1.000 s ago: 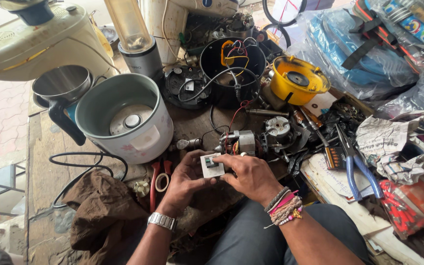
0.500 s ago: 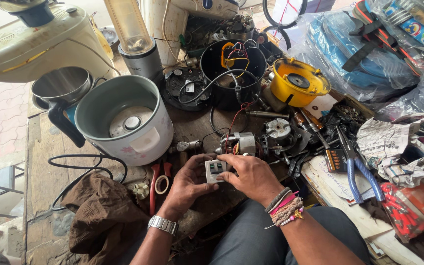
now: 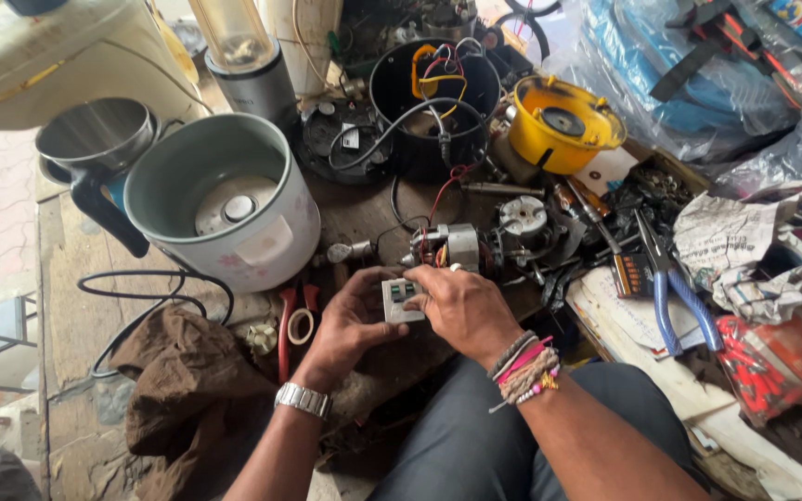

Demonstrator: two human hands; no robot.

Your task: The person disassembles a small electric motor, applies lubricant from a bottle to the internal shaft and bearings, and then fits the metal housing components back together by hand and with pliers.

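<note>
A small white switch block (image 3: 399,300) with green buttons sits between both my hands, low in the middle of the view. My left hand (image 3: 350,320), with a metal watch on the wrist, grips it from the left and below. My right hand (image 3: 461,306), with coloured bracelets at the wrist, closes over its right side. Just beyond my fingers lies a small electric motor (image 3: 447,246) with red wires running from it.
A white rice cooker body (image 3: 225,199) stands at left, a steel pot (image 3: 95,139) behind it. A black pot with wiring (image 3: 433,93) and a yellow housing (image 3: 563,125) sit at the back. Blue-handled pliers (image 3: 670,292) lie right, a brown rag (image 3: 187,380) left.
Both hands have kept hold of the switch block and shifted it slightly in their grip. Nothing else on the bench has moved.
</note>
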